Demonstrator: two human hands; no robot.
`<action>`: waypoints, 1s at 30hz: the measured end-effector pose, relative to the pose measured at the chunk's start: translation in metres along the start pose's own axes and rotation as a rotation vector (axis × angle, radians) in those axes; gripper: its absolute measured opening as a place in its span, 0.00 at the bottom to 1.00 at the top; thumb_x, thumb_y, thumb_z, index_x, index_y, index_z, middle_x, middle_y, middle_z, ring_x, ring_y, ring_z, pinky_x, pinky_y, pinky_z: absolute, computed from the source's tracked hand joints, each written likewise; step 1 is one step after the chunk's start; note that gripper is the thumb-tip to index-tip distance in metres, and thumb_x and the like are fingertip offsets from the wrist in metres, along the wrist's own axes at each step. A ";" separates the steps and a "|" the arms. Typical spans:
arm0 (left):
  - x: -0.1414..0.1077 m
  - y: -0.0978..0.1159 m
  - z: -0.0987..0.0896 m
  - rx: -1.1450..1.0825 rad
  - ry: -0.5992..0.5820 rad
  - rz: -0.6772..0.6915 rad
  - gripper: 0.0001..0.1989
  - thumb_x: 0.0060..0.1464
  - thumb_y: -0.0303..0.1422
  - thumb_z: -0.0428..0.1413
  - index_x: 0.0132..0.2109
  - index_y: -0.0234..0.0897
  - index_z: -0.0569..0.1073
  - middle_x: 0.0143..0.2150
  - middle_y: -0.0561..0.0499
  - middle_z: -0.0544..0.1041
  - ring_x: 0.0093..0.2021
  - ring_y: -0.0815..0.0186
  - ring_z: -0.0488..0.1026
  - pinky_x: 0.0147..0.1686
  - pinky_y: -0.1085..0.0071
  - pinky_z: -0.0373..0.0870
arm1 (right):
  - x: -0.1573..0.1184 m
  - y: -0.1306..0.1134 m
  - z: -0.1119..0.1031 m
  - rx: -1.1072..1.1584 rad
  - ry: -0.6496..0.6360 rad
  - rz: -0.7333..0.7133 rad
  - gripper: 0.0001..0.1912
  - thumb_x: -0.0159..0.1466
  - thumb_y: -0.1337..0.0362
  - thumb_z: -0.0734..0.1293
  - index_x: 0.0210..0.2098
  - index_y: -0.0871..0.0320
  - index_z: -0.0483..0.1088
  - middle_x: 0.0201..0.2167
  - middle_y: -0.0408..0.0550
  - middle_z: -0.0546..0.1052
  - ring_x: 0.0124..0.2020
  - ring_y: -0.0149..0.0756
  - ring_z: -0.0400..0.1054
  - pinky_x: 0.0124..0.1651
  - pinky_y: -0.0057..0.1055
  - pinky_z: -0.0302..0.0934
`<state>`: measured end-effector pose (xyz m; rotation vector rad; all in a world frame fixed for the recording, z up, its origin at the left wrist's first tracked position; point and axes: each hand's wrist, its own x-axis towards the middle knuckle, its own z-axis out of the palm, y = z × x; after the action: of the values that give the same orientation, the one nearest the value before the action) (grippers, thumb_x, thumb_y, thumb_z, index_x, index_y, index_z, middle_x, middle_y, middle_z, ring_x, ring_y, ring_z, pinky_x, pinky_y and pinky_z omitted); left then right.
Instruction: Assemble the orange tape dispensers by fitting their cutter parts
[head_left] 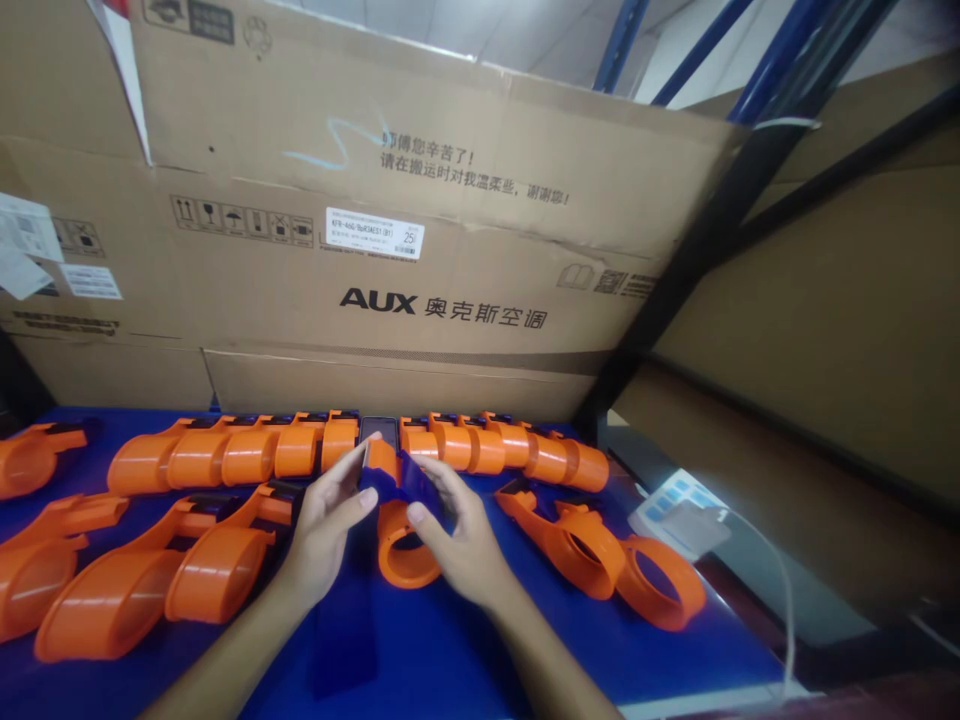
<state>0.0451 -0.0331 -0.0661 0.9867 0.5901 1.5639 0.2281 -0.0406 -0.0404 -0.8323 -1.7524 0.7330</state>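
An orange tape dispenser [409, 560] with a dark blue part is in front of me, its ring hanging toward the table. My left hand [326, 530] pinches the left side of its head between thumb and fingers. On the other side, my right hand [461, 535] has its thumb and fingers around the dark blue part [420, 483]. The fingers partly hide where the blue part meets the orange body. Behind my hands stands a dark phone-like device [380, 430], partly covered by my fingertips.
Several orange dispensers line the back of the blue table [450, 665]. More lie at left, such as one dispenser [221, 570], and at right, such as another dispenser [660, 585]. A large cardboard panel [465, 250] rises behind. A white box [679, 510] with a cable sits at right.
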 end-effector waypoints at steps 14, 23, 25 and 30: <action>0.000 0.009 0.007 0.371 -0.002 0.151 0.24 0.56 0.36 0.66 0.59 0.43 0.73 0.62 0.44 0.77 0.63 0.50 0.72 0.64 0.56 0.65 | -0.001 0.005 -0.004 -0.616 0.127 -0.420 0.36 0.61 0.56 0.77 0.66 0.50 0.66 0.52 0.56 0.77 0.51 0.50 0.73 0.53 0.48 0.69; -0.003 0.010 0.009 0.436 0.018 0.195 0.19 0.57 0.35 0.66 0.54 0.43 0.72 0.59 0.46 0.79 0.61 0.53 0.75 0.61 0.56 0.68 | -0.003 0.006 -0.004 -0.597 0.116 -0.450 0.38 0.61 0.56 0.77 0.68 0.49 0.63 0.53 0.55 0.76 0.52 0.49 0.72 0.52 0.48 0.70; -0.003 0.009 0.010 0.439 0.030 0.200 0.18 0.57 0.35 0.65 0.54 0.43 0.72 0.59 0.46 0.79 0.61 0.53 0.74 0.61 0.56 0.69 | -0.003 0.006 -0.003 -0.598 0.110 -0.450 0.38 0.61 0.57 0.77 0.68 0.49 0.63 0.53 0.55 0.76 0.53 0.49 0.72 0.53 0.48 0.69; -0.003 0.009 0.011 0.456 0.056 0.202 0.17 0.57 0.35 0.65 0.52 0.43 0.72 0.57 0.46 0.80 0.60 0.52 0.75 0.60 0.54 0.70 | -0.004 0.005 -0.002 -0.596 0.104 -0.446 0.38 0.62 0.57 0.77 0.68 0.50 0.64 0.53 0.56 0.75 0.53 0.49 0.72 0.54 0.48 0.69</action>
<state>0.0490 -0.0401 -0.0542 1.3810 0.9363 1.6745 0.2318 -0.0407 -0.0461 -0.7978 -1.9909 -0.1389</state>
